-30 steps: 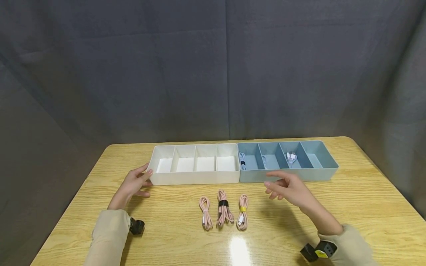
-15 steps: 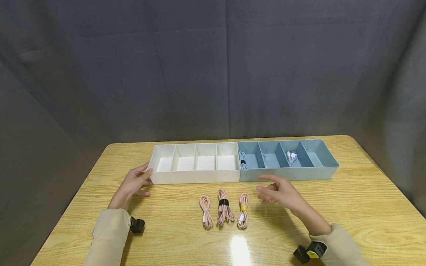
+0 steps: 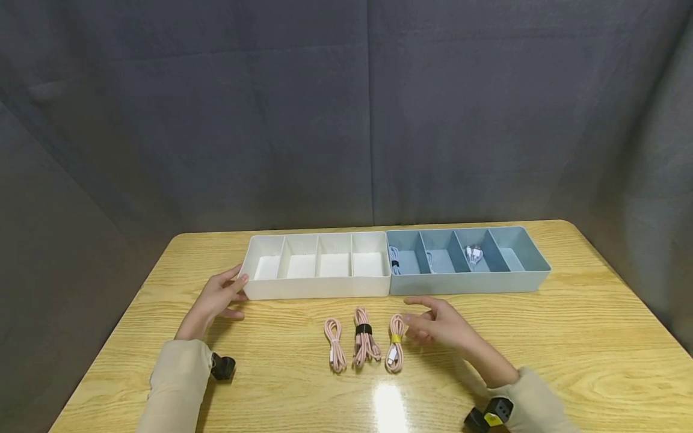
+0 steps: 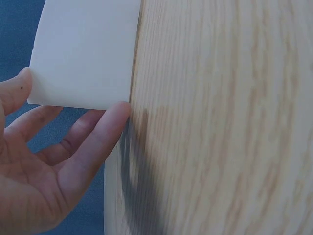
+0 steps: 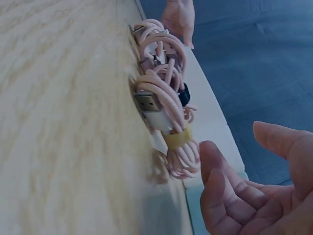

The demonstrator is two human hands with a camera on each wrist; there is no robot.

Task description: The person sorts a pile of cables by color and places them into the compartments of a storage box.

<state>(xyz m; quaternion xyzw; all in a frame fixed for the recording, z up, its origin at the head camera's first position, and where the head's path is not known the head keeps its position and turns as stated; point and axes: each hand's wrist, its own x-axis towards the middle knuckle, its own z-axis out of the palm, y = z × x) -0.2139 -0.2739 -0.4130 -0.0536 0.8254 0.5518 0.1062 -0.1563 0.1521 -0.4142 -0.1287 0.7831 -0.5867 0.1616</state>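
Observation:
My left hand (image 3: 213,299) touches the left end of a white four-compartment organizer box (image 3: 319,288), its fingers loosely spread. In the left wrist view the thumb lies at one edge of the box (image 4: 83,54) and fingertips rest at its end face. My right hand (image 3: 441,322) hovers just right of a coiled pink charging cable with a yellow tie (image 3: 396,352), thumb and fingers apart around nothing. The right wrist view shows that cable's USB plug (image 5: 146,101) up close. Left of it lie a thicker pink cable bundle with a black strap (image 3: 361,355) and another coiled pink cable (image 3: 335,349).
A blue-grey divided box (image 3: 471,284) butts against the white box's right end. White or pale cables (image 3: 474,257) lie in several of its compartments. Both boxes stand along the back of the wooden table (image 3: 292,391), before a dark curtain (image 3: 271,120).
My right hand has moved left and toward me, from in front of the blue-grey box to beside the yellow-tied cable. The left hand stays at the white box.

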